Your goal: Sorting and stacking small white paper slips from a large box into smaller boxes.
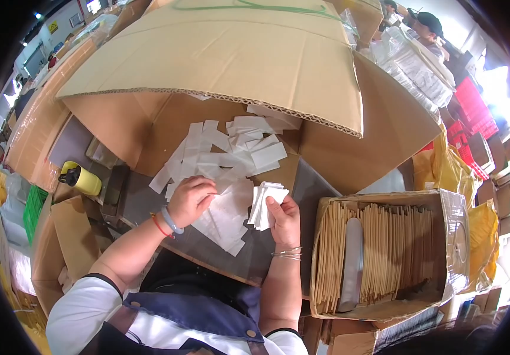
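Observation:
My right hand [285, 217] grips a thick stack of white paper slips [261, 206], thumb on top, above the dark tabletop [255, 262]. My left hand [191, 199] hovers at the near side of a loose heap of white slips [230, 153], its fingers bent toward the thumb. Whether anything thin is pinched there cannot be made out. The heap spills from inside an open cardboard carton [144, 128] onto the table. Larger translucent white sheets [226, 217] lie between my two hands.
The carton's wide flap [219, 53] overhangs the heap. At right, a cardboard box [454, 248] holds thin tan pieces [381, 253] packed on edge, with a grey insert [351, 266] among them. A yellow holder with a black-topped item [84, 179] sits at left. Another person [428, 31] is at upper right.

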Demonstrator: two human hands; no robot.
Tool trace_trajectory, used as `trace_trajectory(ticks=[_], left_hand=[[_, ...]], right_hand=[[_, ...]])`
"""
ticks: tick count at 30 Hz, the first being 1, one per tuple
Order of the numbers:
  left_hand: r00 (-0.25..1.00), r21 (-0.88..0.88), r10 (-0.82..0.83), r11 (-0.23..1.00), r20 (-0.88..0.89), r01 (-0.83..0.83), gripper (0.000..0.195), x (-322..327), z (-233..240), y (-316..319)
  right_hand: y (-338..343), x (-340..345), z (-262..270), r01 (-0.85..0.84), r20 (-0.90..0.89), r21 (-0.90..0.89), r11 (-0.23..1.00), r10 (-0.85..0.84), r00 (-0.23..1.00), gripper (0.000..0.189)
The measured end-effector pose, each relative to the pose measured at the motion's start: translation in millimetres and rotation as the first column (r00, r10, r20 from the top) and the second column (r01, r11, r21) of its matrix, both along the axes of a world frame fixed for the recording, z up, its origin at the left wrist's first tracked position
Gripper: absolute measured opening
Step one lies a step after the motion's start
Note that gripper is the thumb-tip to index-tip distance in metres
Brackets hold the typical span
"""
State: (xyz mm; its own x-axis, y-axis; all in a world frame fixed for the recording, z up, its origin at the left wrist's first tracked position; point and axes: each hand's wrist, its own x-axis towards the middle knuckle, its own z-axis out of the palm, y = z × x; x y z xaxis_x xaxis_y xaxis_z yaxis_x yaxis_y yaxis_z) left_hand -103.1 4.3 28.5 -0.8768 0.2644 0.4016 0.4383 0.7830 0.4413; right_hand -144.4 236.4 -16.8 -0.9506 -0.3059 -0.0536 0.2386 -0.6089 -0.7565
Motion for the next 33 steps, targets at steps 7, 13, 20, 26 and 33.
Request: trace_trajectory(ticks=[7,13,20,26,33], left_hand=[[0.999,0.125,-0.026,0.992,0.042,0.021,0.022,-15.8,44.7,9.6],[0.944,0.091,-0.294,0.955,0.149,0.283,0.024,-37.6,57.1,41.3],[0.990,0.090,0.106,0.989,0.090,-0.114,0.030,-123.3,-12.0,55.9],[0.944,-0.288,0.304,0.922,0.129,-0.258,0.042,-157.9,-48.9,75.9],[0.849,-0.183,0.381,0.924,0.366,-0.336,0.049,-168.1,-52.5,66.6]], right_hand=[[-1.1,3.9,12.1,-0.041,-0.387,0.179,0.983,0.109,0.915,0.024],[-7.5,7.0,12.0,0.134,-0.650,0.359,0.924,0.144,0.746,0.018],[7.4,-0.9,9.4,0.144,-0.166,0.093,0.985,-0.127,0.978,0.025],[13.5,-13.7,-6.1,0.377,0.083,-0.055,0.925,-0.372,0.925,0.030],[13.9,-16.6,-12.9,0.402,0.226,-0.132,0.906,-0.368,0.902,0.024]])
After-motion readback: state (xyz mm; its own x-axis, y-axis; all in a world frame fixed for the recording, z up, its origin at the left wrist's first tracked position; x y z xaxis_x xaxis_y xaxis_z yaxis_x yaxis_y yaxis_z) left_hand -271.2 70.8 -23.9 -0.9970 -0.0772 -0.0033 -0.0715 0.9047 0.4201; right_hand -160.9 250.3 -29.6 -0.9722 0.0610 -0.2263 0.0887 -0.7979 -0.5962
